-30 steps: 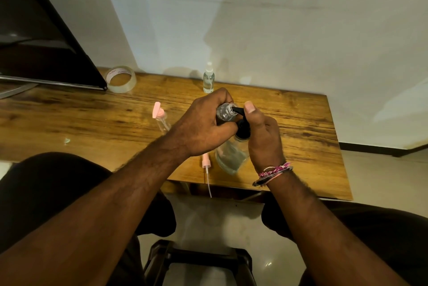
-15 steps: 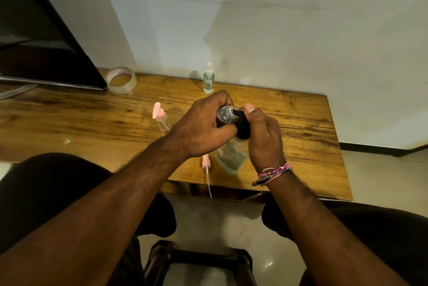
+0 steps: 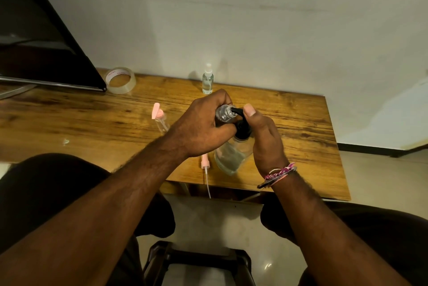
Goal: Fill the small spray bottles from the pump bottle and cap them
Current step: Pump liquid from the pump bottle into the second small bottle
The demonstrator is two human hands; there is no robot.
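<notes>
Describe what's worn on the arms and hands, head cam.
Both forearms are bare, no sleeves or gloves. The right wrist carries a band of pink and purple braided threads with a thin dark bangle beside it. The left wrist is bare, no watch or rings visible.

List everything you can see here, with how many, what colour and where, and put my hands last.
pump bottle: one, clear with black pump, near table edge, under the hands
small open bottle: one, clear, at the pump spout
capped spray bottle: one, clear with white top, far edge by the wall
pink-capped bottle: one, clear, left of the hands
loose spray top: one, pink with white tube, overhanging the near edge
tape roll: one, clear, far left
screen: one, black, left
table: one, wooden
left hand: grips the small open bottle
right hand: holds the pump, thumb on top
</notes>
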